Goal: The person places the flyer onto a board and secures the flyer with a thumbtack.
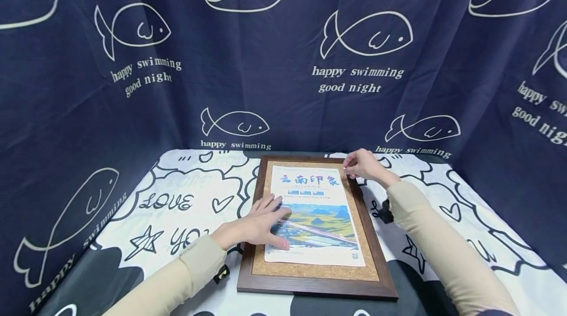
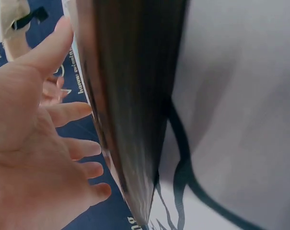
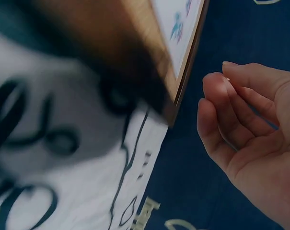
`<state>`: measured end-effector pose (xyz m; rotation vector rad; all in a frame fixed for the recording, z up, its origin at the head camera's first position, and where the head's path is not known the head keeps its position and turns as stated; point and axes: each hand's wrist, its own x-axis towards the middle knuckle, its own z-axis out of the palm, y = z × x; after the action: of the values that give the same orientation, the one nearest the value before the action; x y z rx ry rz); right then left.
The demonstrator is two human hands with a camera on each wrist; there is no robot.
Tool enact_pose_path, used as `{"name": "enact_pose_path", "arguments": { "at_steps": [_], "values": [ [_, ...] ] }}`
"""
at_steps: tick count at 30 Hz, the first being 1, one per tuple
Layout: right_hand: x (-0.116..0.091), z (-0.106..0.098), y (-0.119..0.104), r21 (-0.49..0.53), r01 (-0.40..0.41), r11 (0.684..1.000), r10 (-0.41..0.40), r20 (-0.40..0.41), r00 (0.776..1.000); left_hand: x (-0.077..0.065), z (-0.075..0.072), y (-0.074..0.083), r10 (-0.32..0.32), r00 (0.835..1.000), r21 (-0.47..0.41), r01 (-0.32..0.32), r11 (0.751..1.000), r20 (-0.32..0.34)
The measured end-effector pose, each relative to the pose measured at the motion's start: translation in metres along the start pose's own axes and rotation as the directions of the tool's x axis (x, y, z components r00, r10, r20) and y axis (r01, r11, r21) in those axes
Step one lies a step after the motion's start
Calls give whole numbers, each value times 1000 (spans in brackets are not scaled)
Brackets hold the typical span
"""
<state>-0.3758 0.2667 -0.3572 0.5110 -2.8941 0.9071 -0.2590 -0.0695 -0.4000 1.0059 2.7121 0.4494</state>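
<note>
A poster (image 1: 312,225) with blue Chinese characters and a landscape picture lies on a cork board (image 1: 319,272) with a dark wooden frame (image 1: 316,286). My left hand (image 1: 261,222) rests over the poster's left side, fingers spread and fairly straight. In the left wrist view the same hand (image 2: 44,129) extends past the frame's edge. Near the top right corner of the board is my right hand (image 1: 365,164). Its thumb and index finger pinch a tiny pin-like thing (image 3: 227,79), mostly hidden by the fingertips.
The board lies on a white and dark patterned cloth (image 1: 177,203) that covers the table. Dark blue curtains (image 1: 283,60) with fish drawings and lettering stand behind and at both sides. Black straps sit at both wrists.
</note>
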Motion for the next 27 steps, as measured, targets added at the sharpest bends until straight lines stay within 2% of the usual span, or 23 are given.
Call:
{"name": "enact_pose_path", "arguments": {
  "at_steps": [5, 14, 20, 27],
  "values": [
    [24, 17, -17, -13, -17, 1000, 17, -1, 1000, 0, 2, 0, -5, 998, -4, 5, 1000, 65],
    [56, 53, -30, -47, -44, 998, 44, -3, 999, -2, -1, -2, -15, 997, -16, 16, 1000, 79],
    [66, 69, -32, -80, -74, 994, 74, 4, 997, -2, 0, -2, -15, 996, -4, 16, 1000, 84],
    [69, 75, -36, -139, -69, 988, 70, 1, 998, -2, 0, -2, -26, 996, 15, 25, 1000, 81]
  ]
}}
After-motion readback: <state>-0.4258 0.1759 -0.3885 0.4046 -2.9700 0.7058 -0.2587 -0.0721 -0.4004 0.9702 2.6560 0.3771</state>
